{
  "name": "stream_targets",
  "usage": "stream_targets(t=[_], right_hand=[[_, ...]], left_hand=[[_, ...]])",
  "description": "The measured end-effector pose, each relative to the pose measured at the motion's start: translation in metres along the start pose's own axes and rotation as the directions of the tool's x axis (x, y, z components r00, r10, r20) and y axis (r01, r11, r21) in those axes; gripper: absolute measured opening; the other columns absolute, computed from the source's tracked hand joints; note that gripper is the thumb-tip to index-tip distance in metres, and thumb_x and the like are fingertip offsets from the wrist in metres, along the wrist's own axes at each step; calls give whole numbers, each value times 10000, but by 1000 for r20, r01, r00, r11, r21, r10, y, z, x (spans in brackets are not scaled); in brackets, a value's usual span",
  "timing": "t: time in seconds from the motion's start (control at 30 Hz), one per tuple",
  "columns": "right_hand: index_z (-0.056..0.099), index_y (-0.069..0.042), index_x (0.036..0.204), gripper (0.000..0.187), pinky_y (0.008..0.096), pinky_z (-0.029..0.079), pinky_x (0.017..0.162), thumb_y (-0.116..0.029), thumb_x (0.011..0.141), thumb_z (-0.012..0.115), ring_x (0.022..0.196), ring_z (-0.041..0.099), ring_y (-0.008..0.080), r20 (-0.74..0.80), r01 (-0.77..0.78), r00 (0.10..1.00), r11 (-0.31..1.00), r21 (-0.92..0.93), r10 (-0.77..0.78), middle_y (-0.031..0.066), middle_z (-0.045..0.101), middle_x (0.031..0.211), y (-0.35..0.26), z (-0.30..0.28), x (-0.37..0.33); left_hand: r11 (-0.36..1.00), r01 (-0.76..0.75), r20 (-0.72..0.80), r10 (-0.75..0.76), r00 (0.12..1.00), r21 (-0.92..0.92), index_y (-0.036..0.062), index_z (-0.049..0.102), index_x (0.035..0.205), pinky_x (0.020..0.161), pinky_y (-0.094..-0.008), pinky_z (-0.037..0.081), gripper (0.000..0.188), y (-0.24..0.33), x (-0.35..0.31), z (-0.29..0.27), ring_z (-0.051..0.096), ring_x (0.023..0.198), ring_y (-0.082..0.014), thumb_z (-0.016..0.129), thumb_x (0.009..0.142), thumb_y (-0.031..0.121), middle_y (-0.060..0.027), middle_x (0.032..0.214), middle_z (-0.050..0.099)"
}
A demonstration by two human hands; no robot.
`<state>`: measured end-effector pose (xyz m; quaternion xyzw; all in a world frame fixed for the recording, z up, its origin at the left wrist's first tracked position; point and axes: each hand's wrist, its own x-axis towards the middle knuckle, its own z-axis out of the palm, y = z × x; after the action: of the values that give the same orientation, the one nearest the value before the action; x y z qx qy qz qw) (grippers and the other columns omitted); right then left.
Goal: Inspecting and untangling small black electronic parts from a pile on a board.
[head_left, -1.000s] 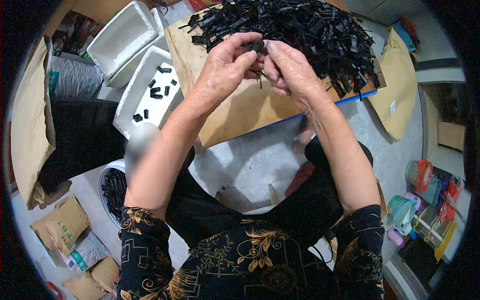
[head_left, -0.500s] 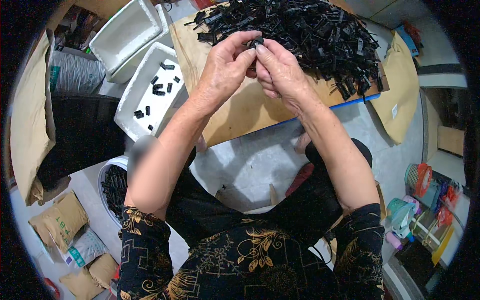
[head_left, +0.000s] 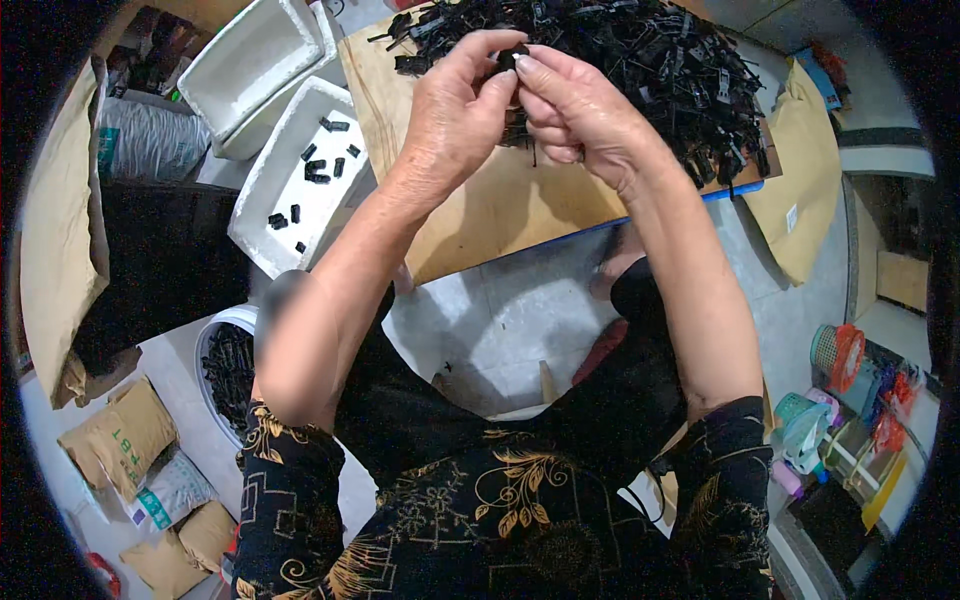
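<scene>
Between the fingertips of both hands, over the table's far part, is a small black plastic part [head_left: 511, 57]. My left hand [head_left: 462, 100] is closed on it from the left, thumb and forefinger pinching. My right hand [head_left: 568, 98] pinches its right side, the other fingers curled in. Fingers cover most of the part, so its exact shape is hidden. Just beyond and to the right lies a big heap of black plastic parts [head_left: 650, 70] on the wooden board [head_left: 480, 225]. At the left, a white foam box [head_left: 270, 190] holds several small black pieces [head_left: 317, 172].
Two more white foam boxes [head_left: 245, 75] stand at the far left. A white bucket [head_left: 205, 335] full of black parts is beside my left elbow. Brown paper sacks [head_left: 120, 435] lie lower left, another sack [head_left: 800, 185] right of the board. Baskets and bags [head_left: 835, 360] sit at the right.
Both hands have moved a little farther from me, still holding the small black part. The right hand has turned slightly, its wrist shifting to the right.
</scene>
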<state>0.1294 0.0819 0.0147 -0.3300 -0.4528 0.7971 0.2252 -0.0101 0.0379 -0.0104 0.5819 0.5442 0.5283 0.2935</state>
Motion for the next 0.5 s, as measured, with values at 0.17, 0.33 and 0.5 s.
stream_targets(t=[0.17, 0.33, 0.5], right_hand=[[573, -105, 1038, 221, 184, 255, 396, -270, 899, 528, 467, 303, 8, -132, 113, 966, 828, -549, -220, -82, 375, 572, -9, -17, -3], [577, -19, 935, 211, 289, 454, 602, -197, 823, 596, 621, 561, 172, -21, 183, 864, 352, -918, -503, 108, 591, 697, 34, -56, 8], [594, -33, 816, 328, 408, 471, 620, -357, 773, 624, 703, 606, 332, -11, 8, 928, 49, -999, -373, 166, 613, 710, 51, -41, 8]], left_hand=[[786, 255, 102, -240, 965, -563, 65, 400, 1254, 667, -275, 530, 378, 14, 13, -32, 625, 789, -198, 485, 886, 69, -113, 862, 589], [542, 361, 164, -377, 912, -759, 38, 499, 1097, 692, -285, 540, 238, 1, 19, -54, 627, 806, -233, 537, 870, 96, -103, 861, 605], [276, 458, 186, -652, 735, -845, 33, 481, 958, 559, -288, 528, 150, -12, 20, -53, 600, 690, -233, 504, 897, 168, -96, 734, 552]])
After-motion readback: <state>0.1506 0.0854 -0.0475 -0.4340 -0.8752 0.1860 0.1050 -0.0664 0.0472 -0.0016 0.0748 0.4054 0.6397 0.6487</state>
